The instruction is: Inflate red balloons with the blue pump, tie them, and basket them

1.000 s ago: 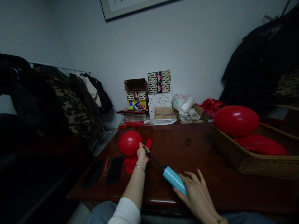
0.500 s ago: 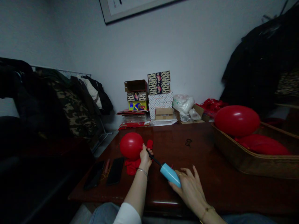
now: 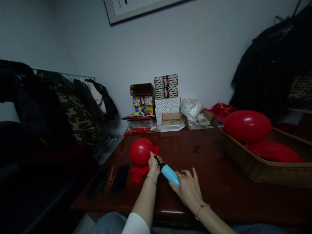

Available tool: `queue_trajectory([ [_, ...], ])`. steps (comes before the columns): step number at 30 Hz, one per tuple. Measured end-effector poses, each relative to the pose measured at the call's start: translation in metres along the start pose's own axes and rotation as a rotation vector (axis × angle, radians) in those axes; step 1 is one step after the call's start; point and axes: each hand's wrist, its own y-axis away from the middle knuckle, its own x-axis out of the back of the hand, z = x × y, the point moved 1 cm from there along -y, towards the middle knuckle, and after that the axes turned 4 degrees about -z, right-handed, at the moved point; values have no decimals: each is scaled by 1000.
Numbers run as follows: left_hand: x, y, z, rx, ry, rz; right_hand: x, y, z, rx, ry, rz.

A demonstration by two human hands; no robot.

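Observation:
A partly filled red balloon (image 3: 141,151) sits at the nozzle end of a light blue hand pump (image 3: 170,175). My left hand (image 3: 154,164) is closed around the pump's black front end, right beside the balloon; its fingers partly hide the joint. My right hand (image 3: 188,187) grips the rear of the blue barrel, with some fingers raised. The barrel is pushed up close to my left hand, so little of the black shaft shows. Under and behind the balloon lie limp red balloons (image 3: 137,174) on the table.
On the right, a wicker basket (image 3: 258,170) holds large red balloons (image 3: 247,126). Two dark phones (image 3: 120,178) lie to the left on the brown table (image 3: 207,198). Black bands (image 3: 196,149) rest mid-table. Stacked boxes (image 3: 167,109) stand against the wall.
My right hand has pushed the blue barrel up and left toward my left hand, covering the black shaft. The balloon and my left hand have shifted slightly right.

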Motion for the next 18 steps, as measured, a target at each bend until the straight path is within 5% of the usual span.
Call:
queue_trajectory([
  [18, -1, -14, 16, -8, 26, 8, 17, 61, 45, 66, 57, 44],
])
